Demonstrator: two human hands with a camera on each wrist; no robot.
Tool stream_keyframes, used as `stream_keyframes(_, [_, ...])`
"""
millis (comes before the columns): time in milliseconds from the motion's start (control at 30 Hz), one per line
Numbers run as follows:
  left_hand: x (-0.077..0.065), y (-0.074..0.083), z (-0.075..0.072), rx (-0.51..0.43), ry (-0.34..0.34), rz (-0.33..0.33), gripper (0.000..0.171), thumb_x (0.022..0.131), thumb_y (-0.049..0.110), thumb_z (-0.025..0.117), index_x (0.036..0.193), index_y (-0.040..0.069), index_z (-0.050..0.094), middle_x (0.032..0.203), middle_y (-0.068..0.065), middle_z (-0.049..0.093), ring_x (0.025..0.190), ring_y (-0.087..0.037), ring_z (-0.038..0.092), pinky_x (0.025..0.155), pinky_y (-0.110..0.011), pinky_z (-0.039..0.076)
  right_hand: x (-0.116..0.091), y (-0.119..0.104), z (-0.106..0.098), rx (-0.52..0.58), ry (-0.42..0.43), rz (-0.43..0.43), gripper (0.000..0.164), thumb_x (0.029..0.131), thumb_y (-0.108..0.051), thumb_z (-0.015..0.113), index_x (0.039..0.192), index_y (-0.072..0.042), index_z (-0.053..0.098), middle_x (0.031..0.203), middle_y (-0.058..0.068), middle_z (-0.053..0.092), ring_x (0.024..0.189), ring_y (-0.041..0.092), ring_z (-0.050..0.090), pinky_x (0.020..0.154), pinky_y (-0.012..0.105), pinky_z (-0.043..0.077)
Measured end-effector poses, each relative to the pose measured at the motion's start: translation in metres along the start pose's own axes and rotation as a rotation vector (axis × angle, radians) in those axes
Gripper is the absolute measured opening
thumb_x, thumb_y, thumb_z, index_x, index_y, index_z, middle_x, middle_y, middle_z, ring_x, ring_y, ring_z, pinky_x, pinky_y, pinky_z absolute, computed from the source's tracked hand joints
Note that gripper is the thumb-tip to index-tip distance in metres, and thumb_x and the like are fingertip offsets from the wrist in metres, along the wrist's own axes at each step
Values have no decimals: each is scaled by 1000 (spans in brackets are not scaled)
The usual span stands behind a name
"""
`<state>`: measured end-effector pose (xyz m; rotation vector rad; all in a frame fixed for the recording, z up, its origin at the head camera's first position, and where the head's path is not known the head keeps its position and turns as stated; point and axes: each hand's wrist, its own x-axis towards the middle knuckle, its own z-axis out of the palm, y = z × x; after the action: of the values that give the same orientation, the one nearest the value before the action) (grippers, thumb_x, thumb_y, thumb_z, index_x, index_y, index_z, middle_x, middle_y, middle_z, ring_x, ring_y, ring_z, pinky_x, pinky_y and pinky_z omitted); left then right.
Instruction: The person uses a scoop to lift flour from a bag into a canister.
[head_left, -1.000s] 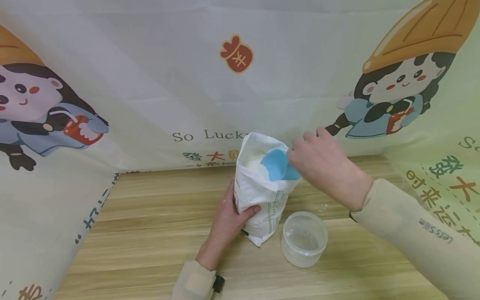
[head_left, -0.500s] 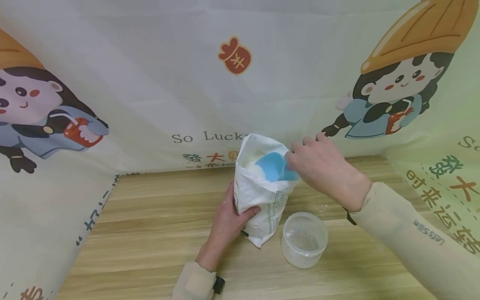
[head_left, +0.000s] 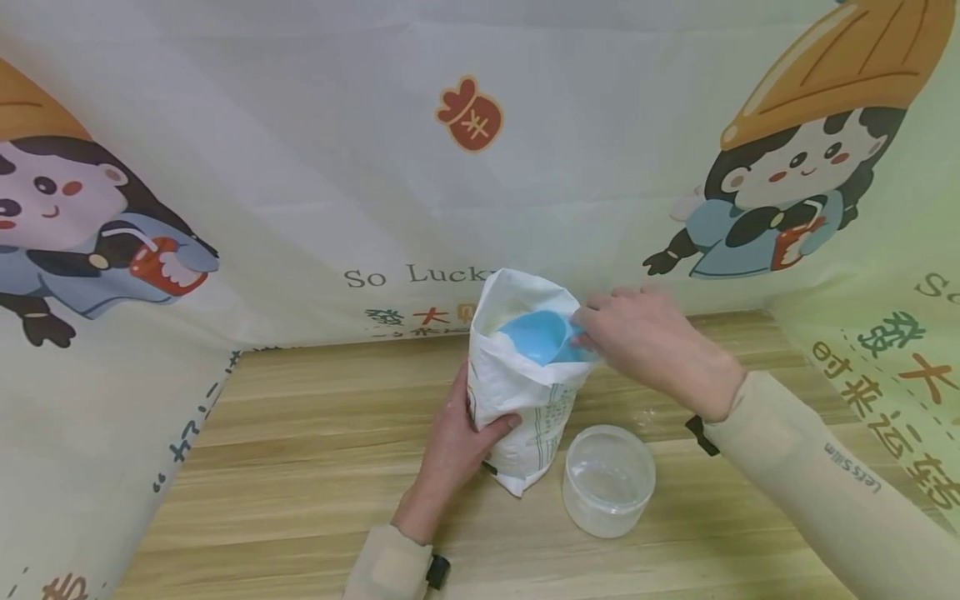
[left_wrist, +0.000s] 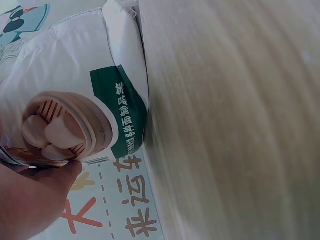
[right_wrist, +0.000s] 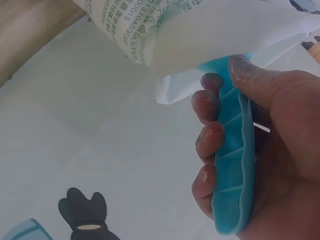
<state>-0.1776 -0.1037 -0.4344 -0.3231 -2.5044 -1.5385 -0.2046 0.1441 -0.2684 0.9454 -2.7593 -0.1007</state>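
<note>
An open white flour bag [head_left: 517, 383] stands on the table, leaning a little. My left hand [head_left: 457, 433] grips its lower left side, thumb across the front. In the left wrist view the bag [left_wrist: 60, 55] bears a picture of buns in a steamer. My right hand [head_left: 648, 337] holds a blue scoop [head_left: 536, 335] whose bowl sits inside the bag's mouth against the white flour. In the right wrist view the fingers wrap round the scoop's ribbed handle [right_wrist: 232, 160], and white powder dusts the fingertips. A clear round plastic tub [head_left: 609, 482] stands right of the bag with its top uncovered.
The wood-grain table [head_left: 300, 467] carries everything. Behind it and at both sides hang printed cloth walls [head_left: 337, 167], the back one close behind the bag. A small trace of white powder [head_left: 647, 417] lies beyond the tub.
The scoop's bowl has shifted left and slightly down into the bag, tipping flatter, with my right hand turning along. The left hand, bag and tub stay almost in place.
</note>
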Motion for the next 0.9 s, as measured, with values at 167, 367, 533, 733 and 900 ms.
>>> stream_keyframes(167, [1,-1,0,0,-3,7,97,84,37,87,161,21,30,151,-12,52,136,-34,51,112,-57,41,-1,2,6,94,8,7,18,97,-26,75,99,-9,72,78,0,60,67,21,54,55,35,47])
stream_keyframes(367, [1,-2,0,2,-2,12,98,84,36,88,161,21,29,150,-12,53,136,-34,52,112,-57,41,-4,7,11,128,28,9,21,98,-28,73,88,-12,64,74,-2,55,63,19,51,54,34,44])
stream_keyframes(533, [1,-1,0,2,-3,7,99,84,35,88,162,21,28,151,-12,52,137,-33,51,113,-56,40,-9,14,13,186,66,19,18,99,-28,72,91,-12,66,74,-2,54,66,19,50,57,35,46])
stream_keyframes(733, [1,0,0,10,-7,2,98,85,35,87,162,20,28,151,-12,52,136,-34,51,113,-57,41,-18,23,19,253,113,28,18,99,-28,71,104,-11,73,80,-3,60,70,17,54,63,38,50])
stream_keyframes(900, [0,0,0,0,-13,-5,98,86,35,87,162,20,27,151,-12,52,137,-34,51,113,-57,40,-22,28,24,286,128,47,19,100,-28,71,107,-10,73,86,-1,65,75,18,56,68,40,53])
